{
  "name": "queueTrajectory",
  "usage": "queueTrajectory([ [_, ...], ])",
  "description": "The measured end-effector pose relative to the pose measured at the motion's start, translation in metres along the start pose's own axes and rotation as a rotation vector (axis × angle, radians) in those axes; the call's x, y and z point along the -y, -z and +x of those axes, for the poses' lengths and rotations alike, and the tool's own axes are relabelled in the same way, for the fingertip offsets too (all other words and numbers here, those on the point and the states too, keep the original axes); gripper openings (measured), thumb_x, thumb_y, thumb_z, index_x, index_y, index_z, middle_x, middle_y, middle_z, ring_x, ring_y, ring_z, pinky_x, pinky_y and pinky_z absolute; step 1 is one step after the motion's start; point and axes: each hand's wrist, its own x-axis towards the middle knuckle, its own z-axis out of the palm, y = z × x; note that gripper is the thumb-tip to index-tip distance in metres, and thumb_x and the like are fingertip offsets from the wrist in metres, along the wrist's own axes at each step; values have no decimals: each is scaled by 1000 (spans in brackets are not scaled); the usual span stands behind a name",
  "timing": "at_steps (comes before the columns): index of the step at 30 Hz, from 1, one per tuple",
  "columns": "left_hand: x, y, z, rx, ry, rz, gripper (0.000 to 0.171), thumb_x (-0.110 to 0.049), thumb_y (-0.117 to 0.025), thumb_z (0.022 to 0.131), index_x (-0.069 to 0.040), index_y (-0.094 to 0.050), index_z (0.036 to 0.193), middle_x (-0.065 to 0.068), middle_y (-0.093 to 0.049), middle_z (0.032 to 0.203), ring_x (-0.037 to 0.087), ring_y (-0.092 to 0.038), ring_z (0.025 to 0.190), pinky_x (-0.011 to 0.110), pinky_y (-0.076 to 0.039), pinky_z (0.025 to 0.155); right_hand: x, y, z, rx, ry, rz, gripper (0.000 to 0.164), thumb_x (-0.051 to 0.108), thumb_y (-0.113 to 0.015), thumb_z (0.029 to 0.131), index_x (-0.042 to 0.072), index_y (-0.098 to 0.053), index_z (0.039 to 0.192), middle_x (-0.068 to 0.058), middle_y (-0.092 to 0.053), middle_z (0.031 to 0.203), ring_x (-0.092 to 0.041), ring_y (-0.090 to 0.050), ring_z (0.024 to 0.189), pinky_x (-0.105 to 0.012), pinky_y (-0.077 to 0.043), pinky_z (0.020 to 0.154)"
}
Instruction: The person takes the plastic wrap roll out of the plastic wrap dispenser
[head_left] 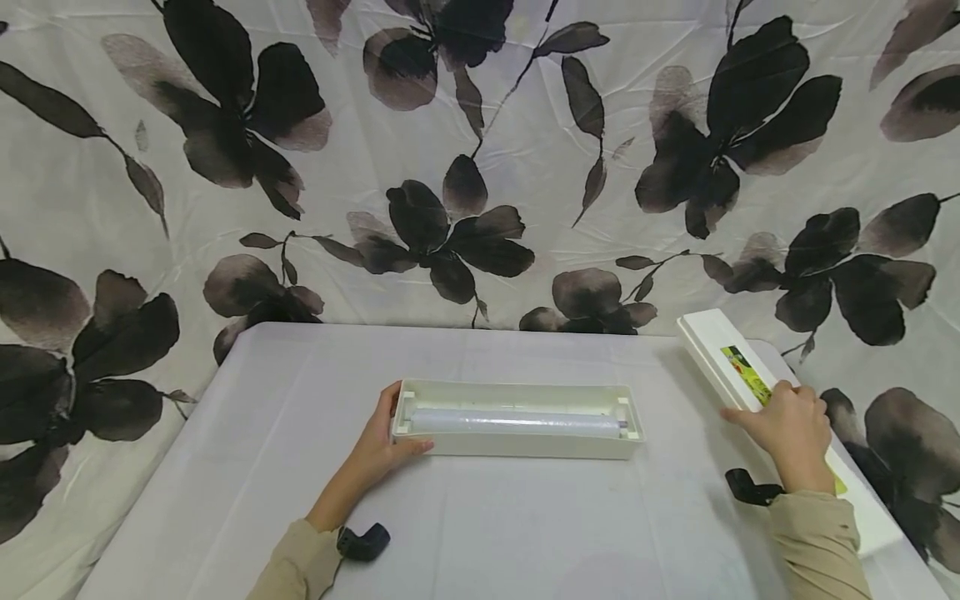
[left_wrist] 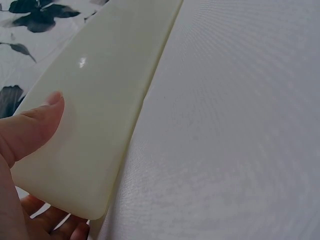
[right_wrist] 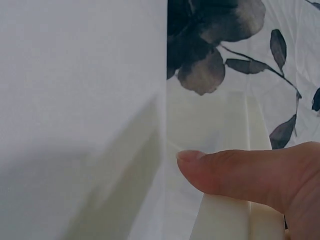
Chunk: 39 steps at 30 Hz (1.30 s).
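A long off-white cling film dispenser box [head_left: 525,447] lies lengthwise on the table, its top uncovered. Inside it rests a roll of clear film [head_left: 517,422]. My left hand [head_left: 382,442] grips the box's left end, thumb on the front wall and fingers round the end; the left wrist view shows the thumb flat against the smooth box wall [left_wrist: 95,115]. At the table's right edge, my right hand [head_left: 795,429] holds a long white lid [head_left: 708,346] with a yellow-green label [head_left: 745,371]. In the right wrist view the thumb lies across the lid [right_wrist: 225,220].
A white cloth covers the table [head_left: 495,525], and a floral curtain [head_left: 555,167] hangs behind it. Dark wrist cameras sit on the left wrist [head_left: 363,543] and the right wrist [head_left: 750,487]. The lid casts a shadow on the cloth.
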Motion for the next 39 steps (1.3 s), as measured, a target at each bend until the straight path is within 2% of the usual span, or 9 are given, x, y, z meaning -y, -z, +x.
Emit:
queueTrajectory([
  [6,1,0,0,7,-12,-17,95,-15,-83,78,-5,-23,152,18,-43,144,36,-45,128,60,-31,105,-4,0,3,45,-99,-23,93,42,-77,78,-31,-38,118,-44,-38,105,-60,-37,102,-68,-35,84],
  [12,1,0,1,12,-16,-31,96,-15,-82,78,-5,-22,152,17,-44,144,35,-46,127,60,-31,105,-12,-3,3,39,-138,-48,92,42,-76,78,-33,-37,116,-47,-37,105,-62,-38,104,-68,-35,86],
  [17,-1,0,1,6,-25,-10,96,-16,-82,79,-2,-22,152,18,-44,143,36,-46,127,60,-31,104,-18,-7,3,39,-159,-36,88,41,-75,79,-32,-39,113,-48,-38,106,-64,-37,106,-69,-32,89],
  [22,-2,0,0,8,-14,-26,96,-15,-82,78,-4,-22,152,18,-43,144,36,-45,127,61,-31,105,-26,-11,4,80,-170,-33,85,43,-74,79,-30,-42,108,-49,-38,105,-66,-37,106,-69,-32,89],
  [26,-1,0,0,7,0,-28,97,-16,-83,78,-6,-22,153,17,-43,145,35,-45,128,60,-30,105,-33,-16,6,120,-177,-43,90,47,-75,78,-30,-41,109,-49,-38,105,-66,-37,107,-69,-33,89],
  [34,-1,0,0,2,-25,-16,94,-15,-82,79,-5,-23,152,19,-44,144,37,-46,127,62,-32,104,-38,-25,5,156,-216,-25,98,52,-74,80,-33,-37,114,-50,-37,109,-66,-34,111,-68,-33,92],
  [39,-2,0,0,-2,-17,-5,95,-17,-82,79,-5,-22,152,18,-43,145,36,-46,128,61,-31,105,-40,-32,5,142,-224,-5,104,56,-71,81,-34,-33,117,-49,-34,108,-64,-34,109,-68,-34,90],
])
